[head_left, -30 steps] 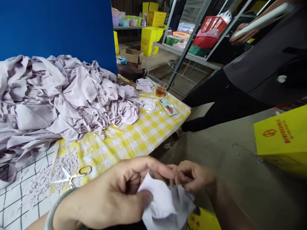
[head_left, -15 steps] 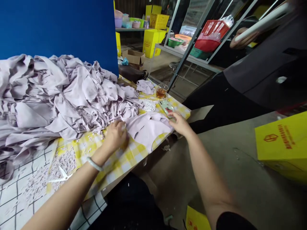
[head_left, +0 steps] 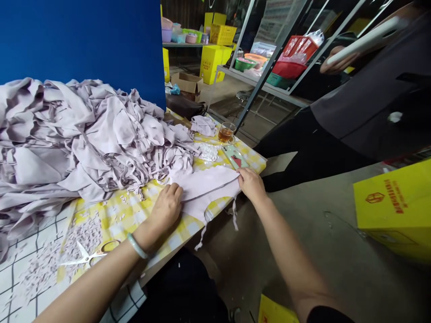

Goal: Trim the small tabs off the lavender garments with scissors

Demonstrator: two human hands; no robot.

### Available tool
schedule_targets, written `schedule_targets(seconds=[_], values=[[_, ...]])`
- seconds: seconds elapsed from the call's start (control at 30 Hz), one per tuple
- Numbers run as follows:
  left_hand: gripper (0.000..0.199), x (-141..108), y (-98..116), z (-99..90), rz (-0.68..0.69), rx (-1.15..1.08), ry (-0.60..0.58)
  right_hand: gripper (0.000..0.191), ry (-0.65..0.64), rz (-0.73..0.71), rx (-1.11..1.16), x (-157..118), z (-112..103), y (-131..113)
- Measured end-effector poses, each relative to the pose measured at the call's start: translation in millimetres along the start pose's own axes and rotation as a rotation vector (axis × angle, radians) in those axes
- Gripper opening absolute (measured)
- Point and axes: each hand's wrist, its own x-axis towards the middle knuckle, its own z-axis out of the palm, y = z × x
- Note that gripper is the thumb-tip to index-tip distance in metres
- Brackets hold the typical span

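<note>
A pale lilac garment piece (head_left: 208, 190) is stretched across the table corner, its two layers showing a dark line between them. My left hand (head_left: 168, 202) grips its left end with curled fingers. At its right end, my right hand (head_left: 251, 183) pinches the edge between thumb and fingers. Thin straps dangle from the cloth over the table's front edge. Close by on the left rises a large heap of the same lilac fabric (head_left: 90, 130). Scissors (head_left: 86, 256) with spread blades lie among small fabric snippets (head_left: 81, 233), partly behind my left forearm.
A phone (head_left: 235, 156), a glass cup of brown tea (head_left: 226, 133) and a small pile of white bits (head_left: 208, 151) are on the yellow checked tablecloth (head_left: 188, 224). A person (head_left: 353, 103) stands at the right, holding a white object. A yellow box (head_left: 393, 211) is on the floor.
The garment piece, lying flat before, is now drawn taut between my hands, with its straps hanging off the edge. My right hand has closed on its right end.
</note>
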Motion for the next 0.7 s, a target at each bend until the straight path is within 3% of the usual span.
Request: schedule_targets(seconds=[0.1,0.2,0.3,0.43,0.5,0.6,0.7], values=[[0.024,-3,8,3.5,0.043,-0.023,-0.014,0.047,-0.028,-0.020,-0.025,-20,-5,1],[0.051,-6,12,6.3,0.057,-0.039,-0.078,0.062,-0.096,-0.108,-0.033,-35,-8,-6],[0.063,-23,14,0.5,0.016,-0.029,-0.183,0.056,-0.183,-0.212,-0.011,-44,-10,-10],[0.051,-75,30,-23.6,0.037,-0.118,-0.177,0.042,-0.103,-0.246,0.019,-42,-8,-26],[0.047,-109,40,-37.8,0.125,-0.244,-0.142,0.035,0.001,-0.312,0.064,-40,-3,-60],[0.035,-165,45,-52.9,0.146,-0.422,-0.014,0.019,0.086,-0.449,0.323,-52,3,-149],[0.025,-226,31,-58.4,-0.052,-0.423,0.270,0.011,-0.165,-0.683,0.641,-81,9,-249]])
